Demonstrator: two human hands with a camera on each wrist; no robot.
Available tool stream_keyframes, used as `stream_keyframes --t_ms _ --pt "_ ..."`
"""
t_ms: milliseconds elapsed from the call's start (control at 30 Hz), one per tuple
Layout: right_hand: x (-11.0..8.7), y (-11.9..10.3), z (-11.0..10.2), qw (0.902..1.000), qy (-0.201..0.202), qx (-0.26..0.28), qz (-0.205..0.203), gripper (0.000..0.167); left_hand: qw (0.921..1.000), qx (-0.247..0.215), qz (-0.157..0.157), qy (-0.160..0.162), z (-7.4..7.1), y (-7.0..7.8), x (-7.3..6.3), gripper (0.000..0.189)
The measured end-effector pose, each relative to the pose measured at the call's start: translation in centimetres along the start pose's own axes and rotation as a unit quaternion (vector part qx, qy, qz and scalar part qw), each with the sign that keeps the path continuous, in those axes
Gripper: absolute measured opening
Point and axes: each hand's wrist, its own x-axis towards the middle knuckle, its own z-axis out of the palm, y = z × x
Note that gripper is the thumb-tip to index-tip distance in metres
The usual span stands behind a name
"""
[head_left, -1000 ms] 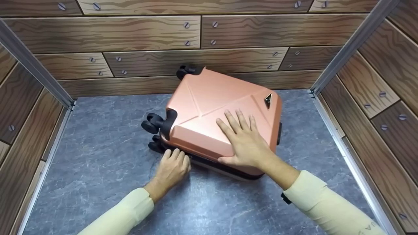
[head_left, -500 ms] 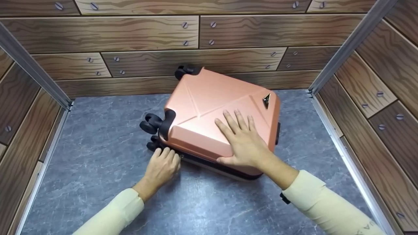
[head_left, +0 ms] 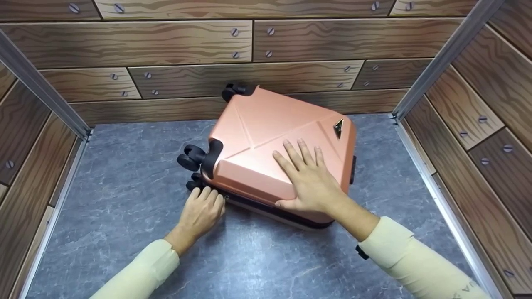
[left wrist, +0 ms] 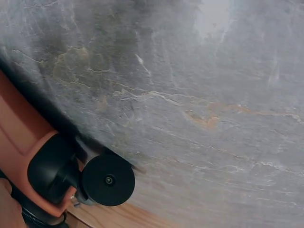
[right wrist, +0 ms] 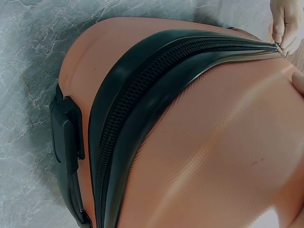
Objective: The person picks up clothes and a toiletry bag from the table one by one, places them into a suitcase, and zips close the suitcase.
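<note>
A rose-gold hard-shell suitcase (head_left: pixel 270 120) lies on its side on the floor, its black wheels (head_left: pixel 192 158) pointing left. My right hand (head_left: pixel 309 185) rests flat on the upper shell with fingers spread. At the near side, close to the lower wheels, the fingers of my left hand (head_left: pixel 201 214) are curled at the seam. The right wrist view shows that hand pinching a small zipper pull (right wrist: pixel 278 46) at the far end of the black zipper (right wrist: pixel 128 99). A wheel (left wrist: pixel 108 180) and shell corner appear in the left wrist view, with only a sliver of hand.
Grey marbled floor (head_left: pixel 124 174) surrounds the suitcase. Behind it stands a wood-patterned wall (head_left: pixel 191 43), close to the upper wheel. Another such wall (head_left: pixel 490 124) rises at the right, with metal rails along the corners. A black carry handle (right wrist: pixel 69 133) sits on the suitcase's end.
My left hand has slid left along the zipper seam toward the wheels. My right hand and the suitcase have stayed in place, with a slight shift of the head view.
</note>
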Motion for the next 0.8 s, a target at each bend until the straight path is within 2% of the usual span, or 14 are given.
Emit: stream_keyframes --t_ms 367,600,800 --pt "0.0 0.0 -0.1 1.0 0.001 -0.004 -0.001 0.115 0.9999 -0.009 -0.013 0.005 -0.1 -0.6 -0.1 0.024" --pt "-0.1 0.0 -0.1 1.0 -0.003 0.004 0.002 0.115 0.9998 0.008 -0.012 -0.016 -0.4 -1.0 -0.3 0.025" --pt "-0.1 -0.1 -0.1 1.0 -0.006 0.004 0.004 0.115 0.9997 0.013 -0.009 -0.018 -0.4 -1.2 -0.2 0.026"
